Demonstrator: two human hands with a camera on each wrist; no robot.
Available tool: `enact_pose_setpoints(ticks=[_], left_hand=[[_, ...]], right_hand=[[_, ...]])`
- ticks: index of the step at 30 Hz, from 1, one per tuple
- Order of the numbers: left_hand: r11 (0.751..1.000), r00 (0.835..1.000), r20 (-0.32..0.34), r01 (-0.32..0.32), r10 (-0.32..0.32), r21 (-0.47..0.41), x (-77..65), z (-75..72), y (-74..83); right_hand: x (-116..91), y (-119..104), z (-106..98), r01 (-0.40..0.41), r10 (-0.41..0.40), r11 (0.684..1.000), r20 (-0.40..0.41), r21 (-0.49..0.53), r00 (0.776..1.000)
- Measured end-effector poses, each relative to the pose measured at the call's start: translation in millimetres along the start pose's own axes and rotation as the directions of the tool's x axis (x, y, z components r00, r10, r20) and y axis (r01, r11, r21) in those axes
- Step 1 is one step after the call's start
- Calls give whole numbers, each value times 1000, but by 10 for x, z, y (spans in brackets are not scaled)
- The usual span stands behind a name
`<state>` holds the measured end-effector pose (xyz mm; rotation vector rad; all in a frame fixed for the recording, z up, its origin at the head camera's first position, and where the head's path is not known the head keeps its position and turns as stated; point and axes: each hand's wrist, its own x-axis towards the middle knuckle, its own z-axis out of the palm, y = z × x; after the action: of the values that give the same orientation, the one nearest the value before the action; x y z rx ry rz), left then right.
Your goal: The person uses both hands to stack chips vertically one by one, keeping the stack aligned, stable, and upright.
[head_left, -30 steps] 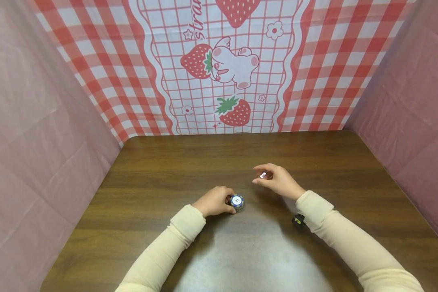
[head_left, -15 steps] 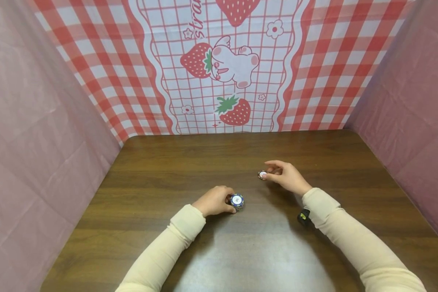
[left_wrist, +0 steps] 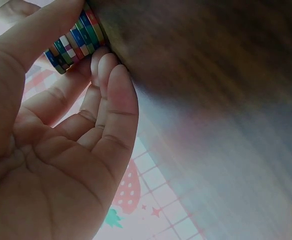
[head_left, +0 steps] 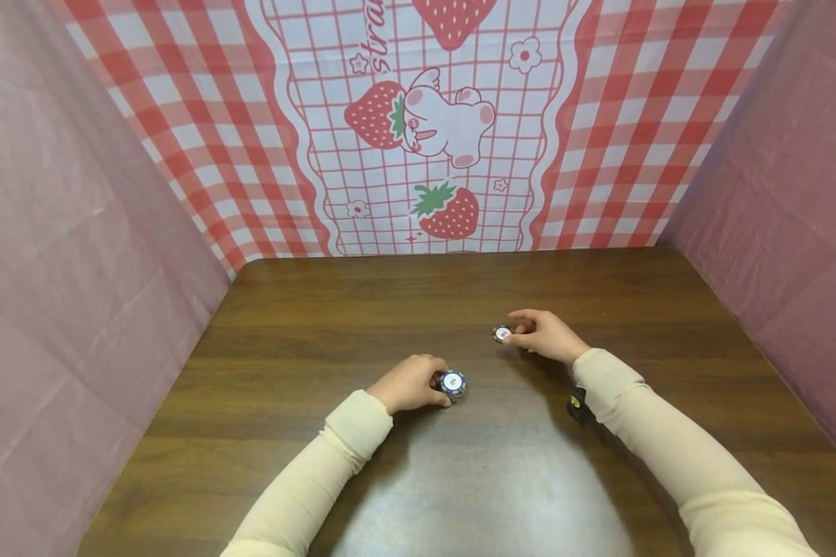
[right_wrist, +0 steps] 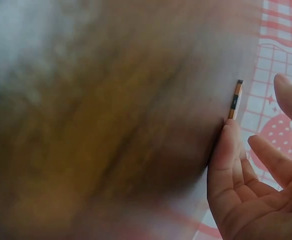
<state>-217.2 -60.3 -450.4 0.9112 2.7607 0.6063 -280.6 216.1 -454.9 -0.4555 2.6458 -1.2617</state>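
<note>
My left hand grips a short stack of poker chips near the middle of the wooden table, thumb on the near side and fingers on the far side. The top chip is blue and yellow with a white centre. In the left wrist view, the stack's multicoloured edges show between thumb and fingers. Farther back and to the right, a single chip with a white centre and dark rim lies flat. My right hand is beside it, fingertips right at its edge. The right wrist view shows this chip edge-on, orange and black, with the fingers spread apart.
The brown wooden table ends at a red-and-white checked strawberry cloth at the back. Pink cloth walls stand on both sides. A small black device with a yellow-green mark sits under the right wrist.
My right hand, which had the single chip between thumb and fingers, has moved off to the right, leaving the chip at its fingertips. The left hand and the stack have stayed still.
</note>
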Motion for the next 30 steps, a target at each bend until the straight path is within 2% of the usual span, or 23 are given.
enact_pose_setpoints(ticks=[11,22,30], left_hand=[[1000,1000,1,-3,3,1,0,0,-4],[1000,1000,0,-5,5,12,-2,-2,3],[1000,1000,-4,-4,4,18,5,6,-10]], right_hand=[[88,-49,-7,-48,53,995,47,-88,998],[153,-50,-13,8,14,976,100,-217,995],[178,-53,-9,-8,32,973,100,-230,994]])
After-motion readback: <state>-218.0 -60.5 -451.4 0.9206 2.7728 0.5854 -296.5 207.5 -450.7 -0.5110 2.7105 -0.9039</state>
